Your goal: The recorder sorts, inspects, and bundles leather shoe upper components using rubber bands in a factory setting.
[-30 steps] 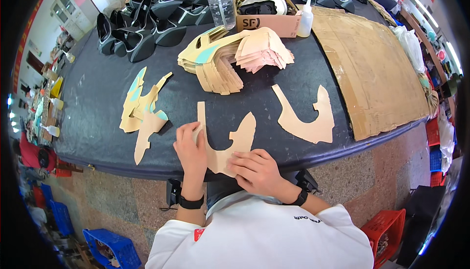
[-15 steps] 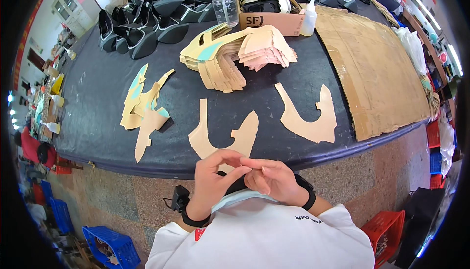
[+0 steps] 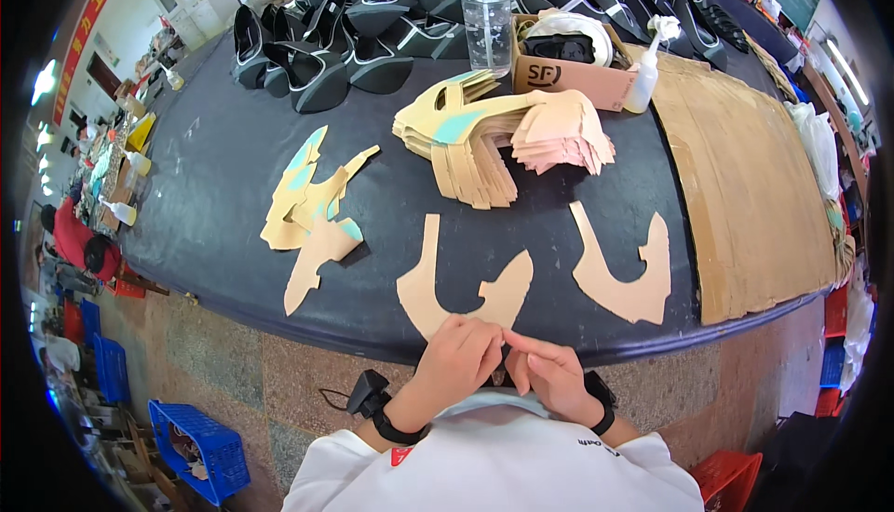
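Over the table's near edge, my left hand [image 3: 458, 361] is closed, its fingers curled and pressed together. My right hand [image 3: 549, 377] meets it with its index fingertip and has its other fingers folded. Whatever lies between the fingertips, if anything, is too small or hidden to name. Right behind my hands lies a flat beige U-shaped shoe upper piece [image 3: 419, 283], its lower part partly covered by my left hand. A similar upper piece [image 3: 615, 290] rests apart to the right. On the left, several beige upper pieces [image 3: 312, 203] with turquoise patches overlap loosely.
Stacked beige upper pieces [image 3: 473, 175] fan out mid-table. Behind stand black wedge shoes [image 3: 380, 70], a clear lidded cup [image 3: 489, 33], a cardboard box [image 3: 577, 84] and a squeeze bottle [image 3: 643, 84]. Cardboard [image 3: 745, 195] covers the right side. A blue crate [image 3: 200, 451] sits on the floor.
The view has shifted, so the table's things appear farther right and lower. My left fingers have gone from a rounded pinch to a tighter curl; the two hands still meet at the fingertips.
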{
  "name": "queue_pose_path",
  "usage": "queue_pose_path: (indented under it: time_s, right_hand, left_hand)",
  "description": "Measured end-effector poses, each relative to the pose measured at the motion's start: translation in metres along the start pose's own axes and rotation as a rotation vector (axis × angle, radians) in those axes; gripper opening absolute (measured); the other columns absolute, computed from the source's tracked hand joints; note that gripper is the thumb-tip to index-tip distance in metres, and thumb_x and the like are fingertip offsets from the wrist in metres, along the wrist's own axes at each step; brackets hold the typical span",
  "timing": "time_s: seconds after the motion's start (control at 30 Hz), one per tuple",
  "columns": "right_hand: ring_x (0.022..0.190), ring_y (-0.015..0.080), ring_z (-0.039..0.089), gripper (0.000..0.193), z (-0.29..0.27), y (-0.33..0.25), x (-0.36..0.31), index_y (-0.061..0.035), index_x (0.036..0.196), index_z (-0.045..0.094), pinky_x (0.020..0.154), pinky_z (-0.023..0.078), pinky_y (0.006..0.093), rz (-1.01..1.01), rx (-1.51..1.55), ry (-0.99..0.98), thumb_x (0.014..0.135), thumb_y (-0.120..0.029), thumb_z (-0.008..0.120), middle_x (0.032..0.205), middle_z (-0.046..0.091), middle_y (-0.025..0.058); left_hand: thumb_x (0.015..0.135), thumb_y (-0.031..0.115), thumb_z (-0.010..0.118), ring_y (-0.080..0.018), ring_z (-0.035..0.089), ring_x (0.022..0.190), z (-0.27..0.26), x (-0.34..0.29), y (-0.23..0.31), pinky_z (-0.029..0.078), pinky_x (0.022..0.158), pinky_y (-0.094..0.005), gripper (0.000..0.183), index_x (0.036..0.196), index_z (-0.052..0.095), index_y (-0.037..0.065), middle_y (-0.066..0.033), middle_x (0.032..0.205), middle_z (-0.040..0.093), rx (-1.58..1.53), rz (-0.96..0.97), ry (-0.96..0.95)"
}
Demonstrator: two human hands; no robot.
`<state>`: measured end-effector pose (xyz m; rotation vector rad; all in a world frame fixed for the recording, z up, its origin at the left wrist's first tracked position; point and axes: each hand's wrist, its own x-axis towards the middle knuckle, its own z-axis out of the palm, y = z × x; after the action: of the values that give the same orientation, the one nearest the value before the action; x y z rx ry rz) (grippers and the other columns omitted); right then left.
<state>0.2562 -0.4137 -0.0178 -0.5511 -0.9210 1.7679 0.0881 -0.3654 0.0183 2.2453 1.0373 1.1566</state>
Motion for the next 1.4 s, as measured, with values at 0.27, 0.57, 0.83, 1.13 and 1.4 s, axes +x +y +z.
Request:
queue_pose_path:
  time_s: [0.27,0.57,0.83,1.13,1.4]
  right_hand:
    - [0.075,0.0155,0.050,0.048,-0.011,-0.011,0.005,0.0031,0.135,0.039,0.074,0.040,0.0287,0.323,0.361,0.067,0.097,-0.024,0.043,0.076,0.053,0.0073]
    - [0.077,0.0159,0.057,0.039,0.005,-0.026,0.021,0.0017,0.127,0.049,0.073,0.046,0.0272,0.465,0.405,0.361,0.098,-0.023,0.040,0.083,0.057,0.0071]
    - [0.075,0.0117,0.061,0.030,-0.003,-0.065,0.001,-0.0011,0.115,0.059,0.073,0.047,0.0237,0.694,-0.154,0.538,0.094,-0.013,0.042,0.081,0.065,0.0054]
    - [0.068,0.0108,0.060,0.023,-0.046,-0.090,-0.056,-0.0006,0.098,0.065,0.064,0.049,0.0227,0.676,-0.098,0.578,0.092,-0.017,0.049,0.076,0.064,0.0054]
    - [0.062,0.0114,0.056,0.010,-0.108,-0.181,-0.201,-0.0016,0.081,0.060,0.060,0.047,0.0247,-0.023,-0.782,1.152,0.087,-0.002,0.052,0.068,0.058,0.0023]
  left_hand:
    - [0.065,0.002,0.062,-0.0226,0.051,0.054,0.003,0.011,-0.031,0.042,0.056,-0.0315,0.009,0.069,0.056,0.006,-0.0042,0.058,0.052,-0.183,-0.175,-0.218]
    - [0.072,0.009,0.065,-0.0187,0.047,0.046,0.005,0.025,-0.030,0.036,0.051,-0.0312,0.012,0.063,0.058,0.007,-0.0028,0.052,0.050,-0.189,-0.269,-0.236]
    - [0.082,0.015,0.061,-0.0195,0.050,0.049,-0.005,0.043,-0.019,0.038,0.055,-0.0319,0.015,0.071,0.062,0.004,-0.0071,0.056,0.053,-0.178,-0.458,-0.359]
    - [0.089,0.021,0.056,-0.0171,0.043,0.050,0.026,0.038,0.057,0.037,0.051,-0.0339,0.032,0.071,0.053,-0.005,-0.0149,0.055,0.045,-0.332,-0.764,-0.690]
    - [0.085,0.036,0.050,-0.0357,0.061,0.063,0.223,0.140,0.228,0.049,0.057,-0.0470,0.038,0.070,0.064,0.004,-0.0184,0.067,0.062,0.091,0.196,-1.090]
